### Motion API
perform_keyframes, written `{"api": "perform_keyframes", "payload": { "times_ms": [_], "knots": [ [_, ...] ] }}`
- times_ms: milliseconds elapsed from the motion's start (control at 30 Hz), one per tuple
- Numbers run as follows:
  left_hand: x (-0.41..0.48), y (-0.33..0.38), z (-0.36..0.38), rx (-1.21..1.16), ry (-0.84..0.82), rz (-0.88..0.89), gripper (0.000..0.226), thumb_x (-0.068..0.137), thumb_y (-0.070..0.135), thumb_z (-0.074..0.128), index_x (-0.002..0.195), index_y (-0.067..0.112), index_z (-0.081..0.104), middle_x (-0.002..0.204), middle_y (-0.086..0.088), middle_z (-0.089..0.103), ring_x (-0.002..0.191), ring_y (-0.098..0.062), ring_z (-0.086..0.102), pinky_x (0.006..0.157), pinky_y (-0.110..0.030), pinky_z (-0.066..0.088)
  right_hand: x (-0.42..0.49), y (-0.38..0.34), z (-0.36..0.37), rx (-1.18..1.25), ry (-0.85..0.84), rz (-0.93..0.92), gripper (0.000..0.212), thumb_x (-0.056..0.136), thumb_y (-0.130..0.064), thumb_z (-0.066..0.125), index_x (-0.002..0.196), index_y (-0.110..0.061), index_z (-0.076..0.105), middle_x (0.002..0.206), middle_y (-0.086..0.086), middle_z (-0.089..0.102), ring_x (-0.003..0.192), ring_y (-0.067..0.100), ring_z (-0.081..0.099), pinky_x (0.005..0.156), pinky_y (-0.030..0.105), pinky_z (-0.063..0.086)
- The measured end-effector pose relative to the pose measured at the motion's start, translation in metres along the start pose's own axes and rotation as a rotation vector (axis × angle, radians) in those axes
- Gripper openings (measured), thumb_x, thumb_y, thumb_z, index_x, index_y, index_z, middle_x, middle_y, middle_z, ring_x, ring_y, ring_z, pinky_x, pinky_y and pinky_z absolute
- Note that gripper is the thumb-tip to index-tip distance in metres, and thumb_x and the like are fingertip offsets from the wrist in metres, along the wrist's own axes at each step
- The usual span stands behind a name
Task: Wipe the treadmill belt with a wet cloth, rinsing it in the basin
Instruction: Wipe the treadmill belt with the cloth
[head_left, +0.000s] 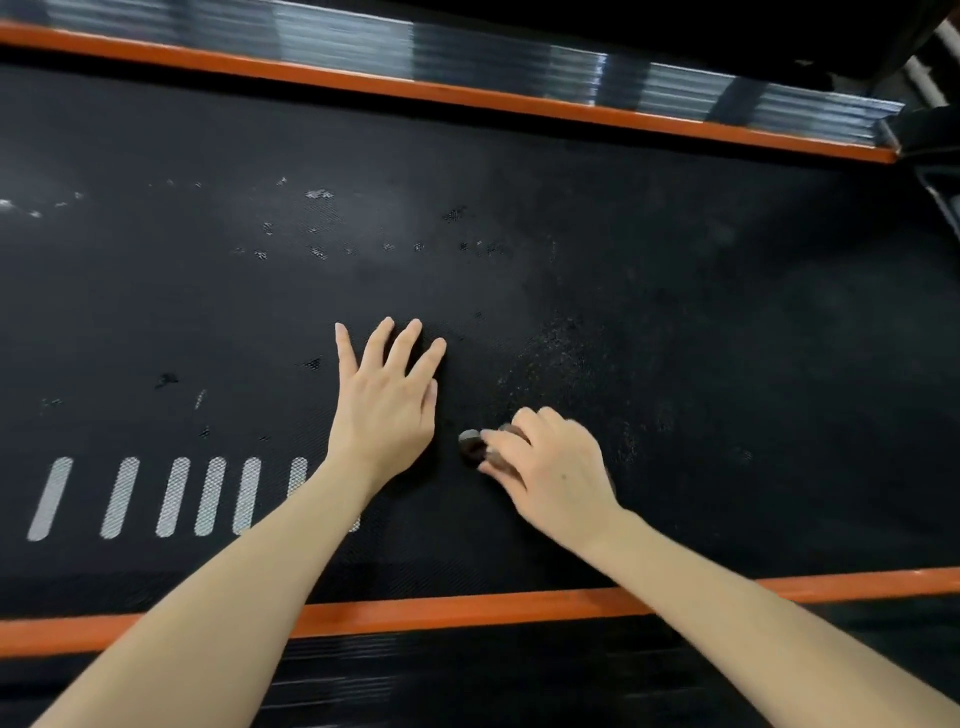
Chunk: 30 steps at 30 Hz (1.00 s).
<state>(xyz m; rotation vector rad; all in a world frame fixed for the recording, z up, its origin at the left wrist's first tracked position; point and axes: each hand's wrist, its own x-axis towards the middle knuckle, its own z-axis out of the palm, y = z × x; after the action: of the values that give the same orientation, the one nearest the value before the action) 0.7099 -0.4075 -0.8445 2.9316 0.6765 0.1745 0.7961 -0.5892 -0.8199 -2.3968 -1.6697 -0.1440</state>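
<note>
On my feed the black treadmill belt (675, 312) fills pretty much the whole view, running left to right. The far orange strip (415, 91) edges it up top, with a ribbed side rail (467, 47) just beyond, and the near orange strip (441, 613) runs along the bottom edge. The left hand (387, 395) lies flat on the belt, fingers straight and spread, gripping nothing. The right hand (556, 462) is just beside it, fingers curled round the cloth (472, 448), a small dark wad poking out at the fingertips and pressed onto the belt. It's pretty blurry though. White dashes (171, 496) are printed on the belt at lower left, and pale specks (318, 194) dot the surface further out.
</note>
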Motion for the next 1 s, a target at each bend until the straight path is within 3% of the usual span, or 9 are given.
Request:
{"api": "perform_keyframes", "payload": {
  "times_ms": [67, 167, 300, 400, 500, 600, 833, 900, 1000],
  "knots": [
    [0.001, 0.0, 0.001, -0.008, 0.004, 0.002, 0.05, 0.092, 0.032, 0.028, 0.132, 0.017, 0.054, 0.138, -0.013, 0.049, 0.132, -0.038, 0.037, 0.11, -0.067, 0.01, 0.03, 0.017, 0.005, -0.067, 0.065, 0.083, 0.026, 0.083, -0.038, 0.055, 0.085, -0.016, 0.069, 0.075, 0.004, 0.056, 0.064, 0.025, 0.054, 0.048, 0.029, 0.036],
    [0.001, -0.001, 0.003, -0.012, 0.01, 0.001, 0.049, 0.092, 0.032, 0.029, 0.132, 0.017, 0.054, 0.138, -0.012, 0.049, 0.132, -0.038, 0.037, 0.111, -0.067, 0.009, 0.054, 0.027, 0.011, -0.069, 0.135, 0.253, 0.02, 0.083, -0.033, 0.063, 0.084, -0.013, 0.067, 0.074, 0.005, 0.055, 0.063, 0.025, 0.052, 0.047, 0.03, 0.036],
    [0.001, -0.001, 0.002, -0.007, 0.004, 0.001, 0.049, 0.093, 0.031, 0.029, 0.134, 0.017, 0.052, 0.14, -0.012, 0.048, 0.134, -0.037, 0.035, 0.112, -0.065, 0.008, 0.005, -0.002, 0.005, -0.039, 0.05, 0.035, 0.026, 0.085, -0.037, 0.052, 0.088, -0.016, 0.067, 0.08, 0.002, 0.057, 0.069, 0.021, 0.052, 0.052, 0.032, 0.037],
    [0.0, 0.0, 0.001, -0.005, -0.004, 0.001, 0.049, 0.093, 0.031, 0.029, 0.135, 0.018, 0.052, 0.14, -0.012, 0.047, 0.134, -0.037, 0.035, 0.112, -0.066, 0.009, -0.002, 0.0, 0.004, -0.048, 0.026, -0.031, 0.023, 0.083, -0.036, 0.057, 0.088, -0.017, 0.068, 0.078, 0.001, 0.057, 0.068, 0.021, 0.052, 0.052, 0.032, 0.035],
    [0.001, -0.001, 0.002, -0.012, -0.005, 0.003, 0.049, 0.092, 0.031, 0.029, 0.133, 0.017, 0.053, 0.139, -0.013, 0.048, 0.133, -0.038, 0.035, 0.111, -0.067, 0.01, 0.039, 0.016, 0.013, -0.088, 0.055, 0.123, 0.023, 0.078, -0.033, 0.072, 0.087, -0.014, 0.063, 0.075, 0.003, 0.056, 0.064, 0.024, 0.053, 0.051, 0.032, 0.037],
    [0.001, -0.001, 0.003, -0.016, -0.002, -0.001, 0.05, 0.092, 0.032, 0.029, 0.133, 0.017, 0.054, 0.139, -0.013, 0.049, 0.133, -0.038, 0.036, 0.111, -0.067, 0.009, 0.063, 0.02, 0.016, -0.097, 0.109, 0.26, 0.025, 0.078, -0.032, 0.074, 0.084, -0.012, 0.06, 0.073, 0.005, 0.055, 0.061, 0.024, 0.052, 0.049, 0.029, 0.033],
    [0.0, -0.001, 0.001, -0.004, -0.014, 0.002, 0.05, 0.093, 0.032, 0.029, 0.134, 0.018, 0.052, 0.14, -0.013, 0.048, 0.133, -0.037, 0.036, 0.111, -0.066, 0.011, -0.007, -0.002, 0.001, -0.012, 0.028, -0.017, 0.024, 0.083, -0.038, 0.051, 0.08, -0.017, 0.062, 0.076, 0.0, 0.055, 0.066, 0.018, 0.051, 0.051, 0.03, 0.035],
    [0.0, -0.001, 0.001, -0.005, -0.011, 0.004, 0.049, 0.093, 0.031, 0.029, 0.133, 0.017, 0.054, 0.139, -0.013, 0.049, 0.132, -0.037, 0.037, 0.111, -0.066, 0.011, 0.023, 0.013, 0.008, -0.055, 0.044, 0.016, 0.024, 0.083, -0.038, 0.051, 0.078, -0.016, 0.061, 0.073, 0.001, 0.054, 0.064, 0.021, 0.052, 0.05, 0.031, 0.034],
    [0.0, -0.001, 0.003, -0.003, -0.005, 0.003, 0.05, 0.092, 0.032, 0.03, 0.132, 0.017, 0.055, 0.137, -0.013, 0.05, 0.131, -0.038, 0.039, 0.11, -0.067, 0.012, 0.068, 0.033, 0.014, -0.074, 0.094, 0.205, 0.022, 0.086, -0.035, 0.059, 0.08, -0.013, 0.059, 0.073, 0.004, 0.053, 0.063, 0.025, 0.052, 0.049, 0.029, 0.032]
  ]
}}
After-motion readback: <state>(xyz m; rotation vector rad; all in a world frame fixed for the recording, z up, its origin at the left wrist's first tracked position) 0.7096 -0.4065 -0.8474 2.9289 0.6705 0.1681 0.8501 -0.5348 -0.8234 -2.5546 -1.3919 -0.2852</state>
